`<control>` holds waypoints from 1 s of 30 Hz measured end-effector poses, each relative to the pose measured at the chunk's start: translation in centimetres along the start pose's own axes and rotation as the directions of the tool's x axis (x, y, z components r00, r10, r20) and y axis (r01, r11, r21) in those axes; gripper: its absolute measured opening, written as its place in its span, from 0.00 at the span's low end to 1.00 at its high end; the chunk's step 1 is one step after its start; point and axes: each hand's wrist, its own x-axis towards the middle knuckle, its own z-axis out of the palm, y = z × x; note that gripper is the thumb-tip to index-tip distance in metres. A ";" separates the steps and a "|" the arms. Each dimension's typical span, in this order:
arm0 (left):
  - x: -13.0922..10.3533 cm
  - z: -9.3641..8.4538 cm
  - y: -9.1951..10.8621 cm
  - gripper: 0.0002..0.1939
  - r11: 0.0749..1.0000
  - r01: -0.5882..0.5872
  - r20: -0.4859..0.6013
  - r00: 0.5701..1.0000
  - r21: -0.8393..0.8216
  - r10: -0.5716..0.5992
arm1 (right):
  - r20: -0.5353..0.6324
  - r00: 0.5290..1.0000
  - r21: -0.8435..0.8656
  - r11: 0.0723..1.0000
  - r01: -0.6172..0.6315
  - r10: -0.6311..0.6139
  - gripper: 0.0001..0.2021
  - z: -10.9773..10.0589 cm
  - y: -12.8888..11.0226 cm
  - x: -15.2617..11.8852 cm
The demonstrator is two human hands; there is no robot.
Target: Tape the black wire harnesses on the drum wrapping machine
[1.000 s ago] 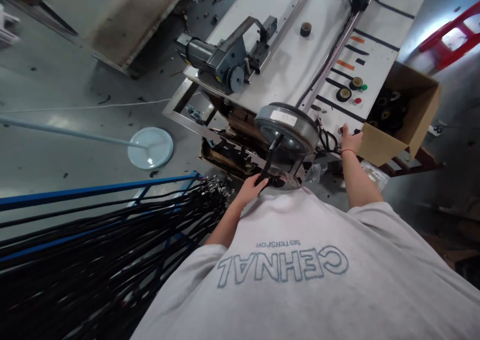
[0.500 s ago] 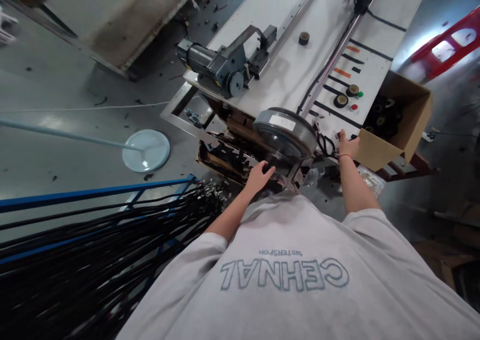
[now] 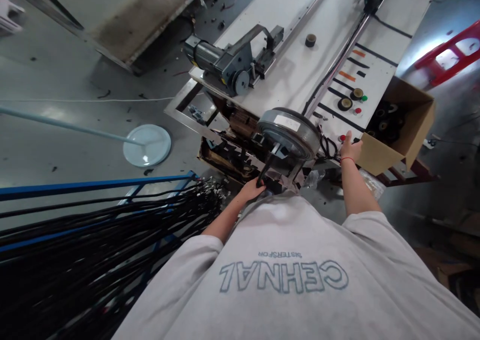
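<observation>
My left hand [image 3: 254, 189] is closed round a black cable [image 3: 265, 171] just in front of my shirt. That cable runs up toward a round grey wheel-like machine part [image 3: 290, 132] with a white label. My right hand [image 3: 351, 148] rests at the near edge of the white workbench [image 3: 288, 75], beside a red button [image 3: 342, 138]. Its thumb is raised and the other fingers are bent; whatever lies under them is too small to make out. Two black tape rolls [image 3: 344, 104] sit farther along the bench by green and red buttons.
An open cardboard box [image 3: 418, 130] with dark rolls is right of my right hand. A motor unit [image 3: 210, 57] stands on the bench. At the left, a blue rack [image 3: 93, 186] holds many black cables near a round pale base [image 3: 147, 145] with a pole.
My left hand has drawn back toward my body and down, and a black cable now shows stretched from it to the wheel area. My right hand stays by the red button.
</observation>
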 end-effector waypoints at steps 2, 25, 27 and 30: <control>-0.4 0.4 -1.2 0.06 0.999 0.036 0.046 0.998 0.021 -0.037 | 0.002 1.000 -0.009 1.000 0.008 -0.008 0.34 -0.1 -0.1 0.0; -5.0 -0.7 3.0 0.17 0.965 -0.115 -0.366 0.930 -0.237 0.021 | 0.009 0.999 -0.006 0.999 0.040 -0.040 0.36 0.1 0.2 0.1; -4.0 -0.7 3.5 0.16 0.969 -0.122 -0.371 0.928 -0.216 0.034 | 0.012 0.999 -0.001 0.999 0.038 -0.038 0.36 0.2 0.3 0.2; -2.7 -0.8 4.4 0.17 0.971 -0.135 -0.377 0.925 -0.195 0.053 | 0.013 0.999 0.010 0.999 0.037 -0.037 0.36 0.3 0.4 0.3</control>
